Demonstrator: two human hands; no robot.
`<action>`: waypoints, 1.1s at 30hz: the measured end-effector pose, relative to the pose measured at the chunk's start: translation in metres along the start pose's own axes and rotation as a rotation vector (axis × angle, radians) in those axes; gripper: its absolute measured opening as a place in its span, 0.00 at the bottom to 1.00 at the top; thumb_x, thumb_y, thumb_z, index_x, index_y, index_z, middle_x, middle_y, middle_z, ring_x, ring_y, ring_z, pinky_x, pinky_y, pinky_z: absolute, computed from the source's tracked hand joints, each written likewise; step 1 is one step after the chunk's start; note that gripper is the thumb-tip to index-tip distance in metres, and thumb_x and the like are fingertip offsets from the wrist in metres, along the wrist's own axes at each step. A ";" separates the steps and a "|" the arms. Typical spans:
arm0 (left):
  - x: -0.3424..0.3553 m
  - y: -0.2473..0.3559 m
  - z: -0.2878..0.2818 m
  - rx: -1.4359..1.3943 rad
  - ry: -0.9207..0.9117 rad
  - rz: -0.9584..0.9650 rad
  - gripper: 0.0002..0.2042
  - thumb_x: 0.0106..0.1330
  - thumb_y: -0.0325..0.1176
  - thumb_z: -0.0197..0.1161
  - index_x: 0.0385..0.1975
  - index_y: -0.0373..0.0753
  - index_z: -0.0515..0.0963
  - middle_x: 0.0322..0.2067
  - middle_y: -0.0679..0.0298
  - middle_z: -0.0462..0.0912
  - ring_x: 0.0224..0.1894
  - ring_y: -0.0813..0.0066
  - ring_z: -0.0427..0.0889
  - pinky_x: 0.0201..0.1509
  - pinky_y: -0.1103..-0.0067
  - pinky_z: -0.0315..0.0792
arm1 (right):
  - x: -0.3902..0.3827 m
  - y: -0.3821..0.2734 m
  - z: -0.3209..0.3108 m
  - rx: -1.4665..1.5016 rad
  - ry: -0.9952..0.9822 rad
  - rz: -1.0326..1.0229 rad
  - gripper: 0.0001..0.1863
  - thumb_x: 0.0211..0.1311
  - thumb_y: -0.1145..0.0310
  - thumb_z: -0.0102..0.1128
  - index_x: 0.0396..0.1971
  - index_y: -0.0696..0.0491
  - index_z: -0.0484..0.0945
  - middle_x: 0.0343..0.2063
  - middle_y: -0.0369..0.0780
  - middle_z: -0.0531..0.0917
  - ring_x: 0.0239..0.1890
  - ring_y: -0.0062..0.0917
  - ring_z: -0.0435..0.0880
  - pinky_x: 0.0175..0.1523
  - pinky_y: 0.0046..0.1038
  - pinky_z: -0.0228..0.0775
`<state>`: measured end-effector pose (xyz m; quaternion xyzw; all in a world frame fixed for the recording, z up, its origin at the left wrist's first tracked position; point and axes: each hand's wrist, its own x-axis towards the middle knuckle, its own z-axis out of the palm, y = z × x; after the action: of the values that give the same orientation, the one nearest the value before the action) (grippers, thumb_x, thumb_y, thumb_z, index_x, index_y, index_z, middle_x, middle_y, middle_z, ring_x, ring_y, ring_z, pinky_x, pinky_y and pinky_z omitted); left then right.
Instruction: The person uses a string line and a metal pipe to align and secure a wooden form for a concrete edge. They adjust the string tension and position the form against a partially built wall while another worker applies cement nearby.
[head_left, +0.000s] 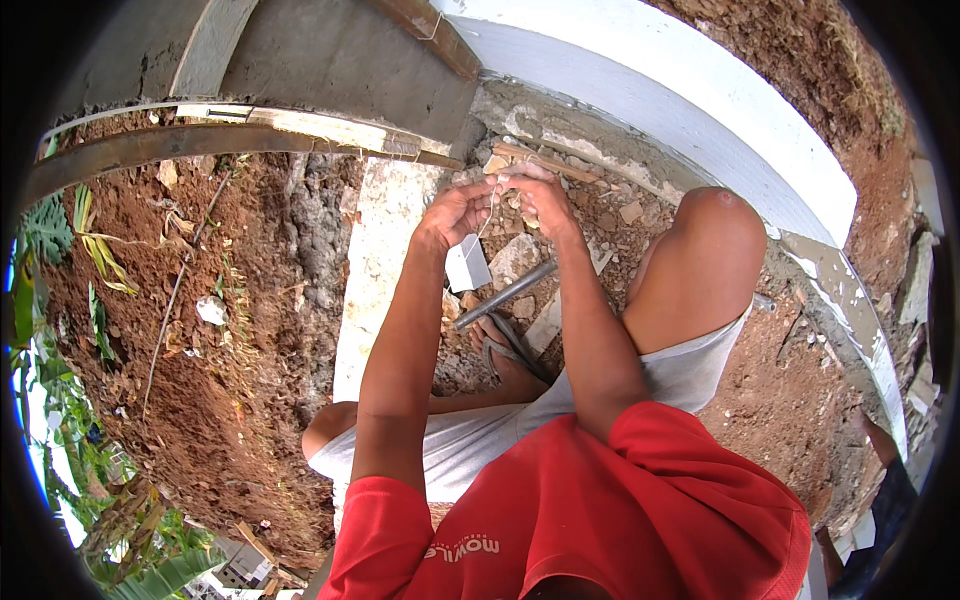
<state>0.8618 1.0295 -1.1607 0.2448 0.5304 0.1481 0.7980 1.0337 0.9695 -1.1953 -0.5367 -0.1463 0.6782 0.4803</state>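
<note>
In front of me my left hand (460,211) and my right hand (541,196) meet at the fingertips. Between them runs a thin pale string (487,218), pinched by the fingers of both. The string leads down toward a small white block (467,264), which is tilted just below my left hand. Whether the block hangs free or rests on the rubble, I cannot tell. A grey metal pipe (506,294) lies slantwise close below the block, near my sandalled foot (510,365).
A long white-painted wall (690,95) curves along the right. Wooden boards (240,140) edge the grey concrete at the upper left. Stone rubble (515,258) covers the ground under my hands. Red soil (230,330) slopes at the left. Another person's arm (880,440) shows at the lower right.
</note>
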 end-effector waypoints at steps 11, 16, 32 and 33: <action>0.006 -0.024 0.011 0.332 0.274 0.390 0.08 0.73 0.37 0.65 0.42 0.39 0.80 0.35 0.67 0.84 0.38 0.79 0.79 0.44 0.77 0.70 | 0.013 0.033 -0.018 0.135 0.187 0.200 0.09 0.49 0.69 0.65 0.31 0.54 0.87 0.17 0.28 0.70 0.18 0.13 0.57 0.22 0.18 0.47; 0.007 -0.038 0.007 0.799 0.504 0.656 0.12 0.73 0.39 0.63 0.42 0.35 0.80 0.34 0.62 0.84 0.39 0.73 0.81 0.46 0.73 0.74 | 0.015 0.041 -0.020 0.161 0.170 0.203 0.09 0.52 0.65 0.64 0.32 0.52 0.82 0.21 0.33 0.76 0.21 0.17 0.60 0.24 0.21 0.48; 0.018 -0.017 -0.014 0.819 0.277 0.352 0.14 0.74 0.34 0.61 0.45 0.25 0.80 0.36 0.55 0.87 0.34 0.71 0.88 0.38 0.75 0.82 | 0.012 0.020 -0.010 -0.096 0.001 -0.033 0.16 0.70 0.78 0.47 0.54 0.63 0.76 0.45 0.48 0.87 0.43 0.34 0.89 0.49 0.33 0.82; 0.023 -0.017 -0.017 0.825 0.281 0.344 0.13 0.74 0.33 0.62 0.44 0.25 0.80 0.37 0.54 0.87 0.35 0.70 0.88 0.39 0.75 0.83 | 0.010 0.017 -0.006 -0.090 -0.014 -0.041 0.15 0.70 0.78 0.47 0.54 0.63 0.76 0.46 0.48 0.87 0.43 0.32 0.89 0.49 0.31 0.82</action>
<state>0.8553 1.0308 -1.1932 0.6037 0.5996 0.0866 0.5182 1.0305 0.9671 -1.2156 -0.5500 -0.1909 0.6646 0.4684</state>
